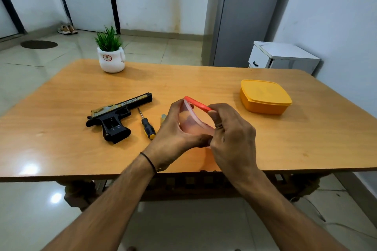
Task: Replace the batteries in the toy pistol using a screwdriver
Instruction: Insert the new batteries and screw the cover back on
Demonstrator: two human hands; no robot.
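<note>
A black and gold toy pistol (116, 117) lies on its side on the wooden table (81, 149), its grip compartment uncovered. A screwdriver (146, 125) with a black and yellow handle lies just right of it. My left hand (175, 134) cups a small translucent pink container (192, 123) tilted above the table. My right hand (230, 134) grips the container's red lid (197, 104), which is lifted at one edge. A small yellowish item (163, 118) peeks out behind my left hand; I cannot tell what it is.
A closed yellow plastic box (265, 97) sits at the right of the table. A white pot with a green plant (111, 57) stands at the far left edge. A grey cabinet and a white cupboard stand beyond the table.
</note>
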